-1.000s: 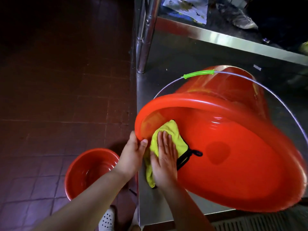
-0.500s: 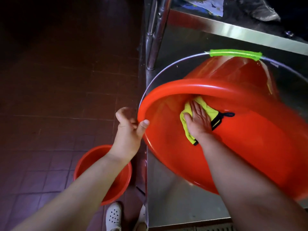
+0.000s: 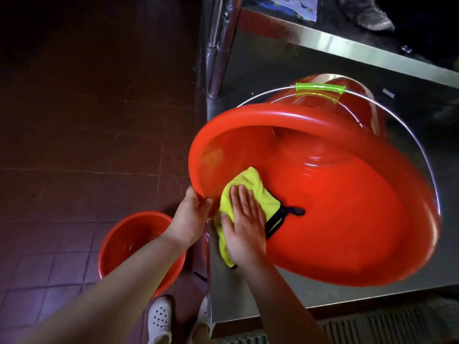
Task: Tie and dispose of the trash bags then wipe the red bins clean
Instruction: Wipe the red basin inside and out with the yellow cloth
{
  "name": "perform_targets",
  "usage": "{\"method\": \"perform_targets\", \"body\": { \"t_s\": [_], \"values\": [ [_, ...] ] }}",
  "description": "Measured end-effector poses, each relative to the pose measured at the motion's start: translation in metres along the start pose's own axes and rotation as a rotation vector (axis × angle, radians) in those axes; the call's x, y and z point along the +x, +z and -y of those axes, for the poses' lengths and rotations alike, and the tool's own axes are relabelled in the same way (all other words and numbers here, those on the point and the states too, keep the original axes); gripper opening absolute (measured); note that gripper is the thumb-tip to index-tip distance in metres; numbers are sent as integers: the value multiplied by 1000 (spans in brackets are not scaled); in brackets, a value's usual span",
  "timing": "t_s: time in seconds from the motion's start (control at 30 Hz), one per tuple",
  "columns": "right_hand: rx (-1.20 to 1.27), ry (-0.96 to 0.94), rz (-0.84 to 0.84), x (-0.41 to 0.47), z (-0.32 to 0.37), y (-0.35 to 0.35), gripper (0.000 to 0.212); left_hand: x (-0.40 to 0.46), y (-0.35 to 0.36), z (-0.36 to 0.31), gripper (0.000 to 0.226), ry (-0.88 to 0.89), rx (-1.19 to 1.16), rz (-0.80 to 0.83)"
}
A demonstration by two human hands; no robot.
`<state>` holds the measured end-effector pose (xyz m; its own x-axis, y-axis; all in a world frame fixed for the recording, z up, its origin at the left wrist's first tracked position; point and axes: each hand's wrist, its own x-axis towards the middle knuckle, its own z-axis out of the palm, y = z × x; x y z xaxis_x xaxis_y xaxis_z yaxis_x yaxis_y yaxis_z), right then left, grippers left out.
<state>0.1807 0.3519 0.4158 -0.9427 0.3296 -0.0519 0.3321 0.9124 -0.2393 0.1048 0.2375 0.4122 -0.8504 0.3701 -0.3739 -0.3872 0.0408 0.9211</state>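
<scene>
My left hand (image 3: 192, 214) grips the tipped red bin's (image 3: 347, 219) rim, my flat right hand (image 3: 244, 224) presses the yellow cloth (image 3: 248, 187) inside; a second red bin (image 3: 129, 242) stands below-left.

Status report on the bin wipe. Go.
Left hand grips bin rim. Right hand presses yellow cloth flat inside tipped red bin. Second bin on floor. Nothing in the way.

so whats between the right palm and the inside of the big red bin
The yellow cloth: in the head view the right hand presses flat on it against the inner wall of the big red bin.
</scene>
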Motion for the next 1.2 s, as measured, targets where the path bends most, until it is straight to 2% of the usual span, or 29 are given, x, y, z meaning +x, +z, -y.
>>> {"method": "perform_targets", "body": {
  "t_s": [0.17, 0.37, 0.47, 0.53, 0.63, 0.7, 0.87, 0.97, 1.07, 1.2],
  "values": [
    [-17, 120, 10, 37, -21, -4, 63, -3, -7, -17, 16, 55, 66, -25],
    [-48, 270, 50, 101, -80, -24, 58, -10, -15, -37, 7, 174, 213, -12],
    [-47, 319, 90, 119, -98, -27, 59, -9, -14, -41, 8, 203, 159, -57],
    [-57, 317, 91, 122, -99, -25, 61, -10, -11, -33, 9, 136, 53, -62],
    [-69, 313, 93, 116, -90, -22, 65, -19, 1, -11, 15, -88, -78, 56],
    [-85, 291, 94, 104, -78, -21, 64, -23, 8, 1, 23, -145, -107, 80],
    [-102, 88, 73, 22, -26, -6, 66, -24, 9, 6, 25, -132, -149, -3],
    [-96, -26, 67, -24, -7, -2, 65, -26, 7, 3, 25, -105, -126, 0],
    [-54, -82, 70, -20, -16, -8, 63, -25, -3, -6, 21, -35, -75, -8],
    [-48, 0, 66, 27, -38, -14, 64, -12, -22, -28, 14, 124, 88, -12]
  ]
}}
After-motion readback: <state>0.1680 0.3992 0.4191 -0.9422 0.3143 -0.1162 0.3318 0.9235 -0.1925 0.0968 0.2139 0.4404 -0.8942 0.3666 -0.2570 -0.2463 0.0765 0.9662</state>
